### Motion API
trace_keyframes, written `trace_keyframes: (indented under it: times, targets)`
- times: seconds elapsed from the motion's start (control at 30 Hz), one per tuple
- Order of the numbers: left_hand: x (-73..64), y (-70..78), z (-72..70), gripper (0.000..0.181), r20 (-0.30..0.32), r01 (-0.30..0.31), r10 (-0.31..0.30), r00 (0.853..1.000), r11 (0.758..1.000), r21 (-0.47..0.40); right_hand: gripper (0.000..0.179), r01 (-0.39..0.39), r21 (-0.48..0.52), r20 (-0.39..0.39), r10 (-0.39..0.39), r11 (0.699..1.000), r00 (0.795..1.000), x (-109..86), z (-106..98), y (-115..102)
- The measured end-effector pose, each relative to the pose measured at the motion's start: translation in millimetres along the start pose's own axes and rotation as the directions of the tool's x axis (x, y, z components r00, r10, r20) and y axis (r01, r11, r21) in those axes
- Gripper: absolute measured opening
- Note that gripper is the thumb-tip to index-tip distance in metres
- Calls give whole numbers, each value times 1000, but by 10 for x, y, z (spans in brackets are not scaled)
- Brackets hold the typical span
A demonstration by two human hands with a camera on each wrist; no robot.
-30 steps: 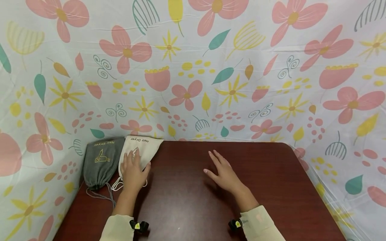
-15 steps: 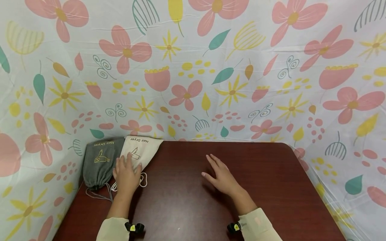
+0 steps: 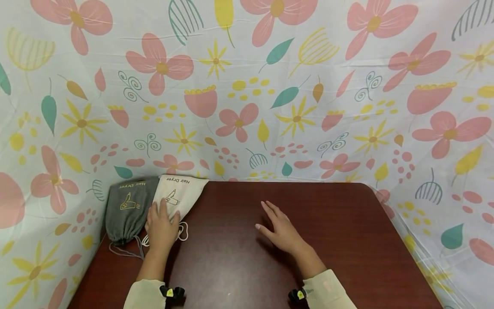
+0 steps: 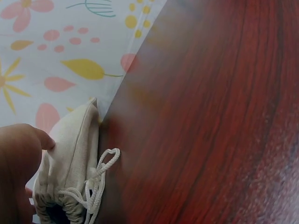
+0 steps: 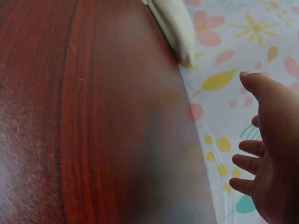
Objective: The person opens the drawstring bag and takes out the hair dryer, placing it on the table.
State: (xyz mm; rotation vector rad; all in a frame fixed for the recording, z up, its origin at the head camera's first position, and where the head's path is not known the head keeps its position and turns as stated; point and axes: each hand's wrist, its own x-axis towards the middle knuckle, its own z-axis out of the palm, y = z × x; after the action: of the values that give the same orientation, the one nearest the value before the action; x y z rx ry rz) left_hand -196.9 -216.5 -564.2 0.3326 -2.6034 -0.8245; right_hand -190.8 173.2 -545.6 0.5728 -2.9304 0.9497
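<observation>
Left grip (image 3: 161, 227): fingers loosely extended, resting on the cream Hair Dryer drawstring pouch (image 3: 188, 193) at the desk's far left, thumb against its right side. Grey Hair Dryer drawstring pouch (image 3: 129, 216): just left of it. Right grip (image 3: 283, 234): fingers extended, nothing held, over the desk (image 3: 231, 249). Progress, as judged: side-by-side placement appears done; only lifting the left grip away seems left.

Soft, even light keeps the floral sheet (image 3: 247, 56) bright. Pale glare sits on the near middle of the wood-grain table (image 3: 231, 266), and soft shadows lie beside the left forearm (image 3: 154, 262) and right hand (image 3: 283, 234). In the wrist views, speckled sheen and smeared reflections blur parts of the wood-grain table; the right hand looks dim.
</observation>
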Motion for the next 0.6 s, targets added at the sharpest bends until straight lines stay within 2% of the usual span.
trace_keyframes:
  times: [0.17,0.6]
  targets:
    - [-14,14,1,70,-2,17,-17,1000,1000,-17,83,-12,16,14,12,1000,1000,-10,23,-32]
    - [-38,47,40,64,6,3,-2,1000,999,-36,85,-1,24,63,-1,1000,998,-2,96,-49]
